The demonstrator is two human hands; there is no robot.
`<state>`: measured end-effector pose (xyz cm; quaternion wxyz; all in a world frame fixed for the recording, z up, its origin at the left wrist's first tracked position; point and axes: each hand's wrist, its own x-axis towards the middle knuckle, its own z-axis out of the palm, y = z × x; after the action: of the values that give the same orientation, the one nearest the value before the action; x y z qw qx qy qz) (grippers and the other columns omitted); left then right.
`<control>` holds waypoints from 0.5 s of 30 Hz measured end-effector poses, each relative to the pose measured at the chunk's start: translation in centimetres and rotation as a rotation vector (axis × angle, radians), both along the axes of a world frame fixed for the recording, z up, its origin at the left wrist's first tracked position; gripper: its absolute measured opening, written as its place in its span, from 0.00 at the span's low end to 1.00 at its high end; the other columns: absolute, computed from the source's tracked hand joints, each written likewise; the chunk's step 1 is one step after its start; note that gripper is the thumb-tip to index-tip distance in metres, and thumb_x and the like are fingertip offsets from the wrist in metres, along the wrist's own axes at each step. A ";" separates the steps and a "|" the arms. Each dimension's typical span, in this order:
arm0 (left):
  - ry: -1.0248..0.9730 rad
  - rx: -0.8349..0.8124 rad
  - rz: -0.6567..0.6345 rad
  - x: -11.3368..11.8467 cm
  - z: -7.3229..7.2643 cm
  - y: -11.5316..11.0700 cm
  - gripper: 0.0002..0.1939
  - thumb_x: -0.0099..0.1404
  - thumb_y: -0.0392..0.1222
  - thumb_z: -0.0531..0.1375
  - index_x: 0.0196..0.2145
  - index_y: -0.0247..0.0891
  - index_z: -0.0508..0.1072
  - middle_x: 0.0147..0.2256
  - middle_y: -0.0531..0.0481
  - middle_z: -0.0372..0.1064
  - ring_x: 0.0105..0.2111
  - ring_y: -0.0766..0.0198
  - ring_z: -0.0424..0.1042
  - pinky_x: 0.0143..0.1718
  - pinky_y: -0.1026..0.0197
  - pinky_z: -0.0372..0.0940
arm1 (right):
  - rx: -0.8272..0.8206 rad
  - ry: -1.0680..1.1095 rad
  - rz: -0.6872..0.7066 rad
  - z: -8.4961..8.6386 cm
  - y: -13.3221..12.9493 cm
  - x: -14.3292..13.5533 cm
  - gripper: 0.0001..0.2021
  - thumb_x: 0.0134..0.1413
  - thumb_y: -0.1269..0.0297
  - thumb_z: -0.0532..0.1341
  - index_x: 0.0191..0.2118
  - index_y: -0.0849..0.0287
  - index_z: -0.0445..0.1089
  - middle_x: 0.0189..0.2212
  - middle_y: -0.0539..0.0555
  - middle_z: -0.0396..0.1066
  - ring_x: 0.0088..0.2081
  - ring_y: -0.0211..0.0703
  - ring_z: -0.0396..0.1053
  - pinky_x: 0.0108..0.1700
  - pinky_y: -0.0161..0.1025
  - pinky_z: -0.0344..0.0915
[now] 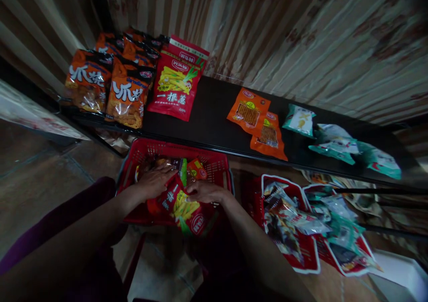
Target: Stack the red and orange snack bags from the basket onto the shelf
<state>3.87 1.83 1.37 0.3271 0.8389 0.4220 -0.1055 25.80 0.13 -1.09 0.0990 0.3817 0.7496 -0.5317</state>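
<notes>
Looks light, soft and slippery, best pinched along a sealed edge of the red packet (185,207), with left hand (155,181) open and right hand (205,191) unclear.

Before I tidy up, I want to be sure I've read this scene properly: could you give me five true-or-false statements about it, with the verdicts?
1. The right hand touches a red bag. True.
2. Two orange packs lie overlapping on the shelf. True.
3. The left hand rests on the shelf. False: it is down at the near basket.
4. The green-and-white bags on the shelf lie left of the orange packs. False: they lie to the right.
5. Two more baskets, both holding bags, are at the right. True.
</notes>
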 end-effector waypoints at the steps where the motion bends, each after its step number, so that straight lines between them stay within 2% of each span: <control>1: -0.019 0.003 -0.007 -0.1 -0.2 0.3 0.26 0.57 0.30 0.56 0.54 0.38 0.65 0.62 0.43 0.55 0.64 0.57 0.45 0.62 0.55 0.45 | -0.032 0.012 -0.004 0.0 0.1 0.1 0.11 0.52 0.60 0.59 0.28 0.62 0.72 0.24 0.48 0.67 0.28 0.35 0.61 0.30 0.32 0.54; 4: -0.035 -0.043 0.006 -0.6 -0.4 0.6 0.13 0.59 0.34 0.56 0.42 0.37 0.70 0.51 0.41 0.68 0.55 0.55 0.64 0.54 0.58 0.57 | -0.153 0.063 -0.064 -0.4 0.4 0.5 0.13 0.52 0.57 0.60 0.33 0.62 0.74 0.29 0.49 0.72 0.31 0.37 0.65 0.33 0.32 0.57; 6: -0.022 -0.114 0.040 -0.9 -0.5 0.6 0.11 0.61 0.38 0.55 0.42 0.38 0.69 0.47 0.43 0.70 0.49 0.56 0.69 0.48 0.60 0.62 | -0.253 0.105 -0.124 -0.6 0.8 0.9 0.14 0.51 0.56 0.60 0.36 0.62 0.75 0.31 0.50 0.74 0.33 0.38 0.67 0.36 0.32 0.60; 10: -0.071 -0.305 0.064 -1.0 -0.4 0.6 0.13 0.60 0.46 0.56 0.42 0.41 0.69 0.39 0.50 0.72 0.40 0.60 0.71 0.38 0.64 0.62 | -0.343 0.155 -0.165 -0.9 1.5 1.6 0.17 0.48 0.53 0.63 0.38 0.62 0.76 0.34 0.52 0.76 0.35 0.40 0.70 0.38 0.33 0.62; 15: -0.170 -0.518 0.174 -0.5 -0.9 0.2 0.12 0.59 0.45 0.56 0.39 0.38 0.69 0.30 0.54 0.70 0.29 0.65 0.69 0.29 0.66 0.59 | -0.312 0.123 -0.147 -0.7 1.8 1.5 0.18 0.46 0.51 0.64 0.39 0.60 0.76 0.36 0.51 0.76 0.37 0.40 0.70 0.39 0.34 0.62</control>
<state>3.38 2.04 0.51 0.5725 0.6939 0.4224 -0.1109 27.33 1.98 -1.80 0.0719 0.3824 0.6325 -0.6697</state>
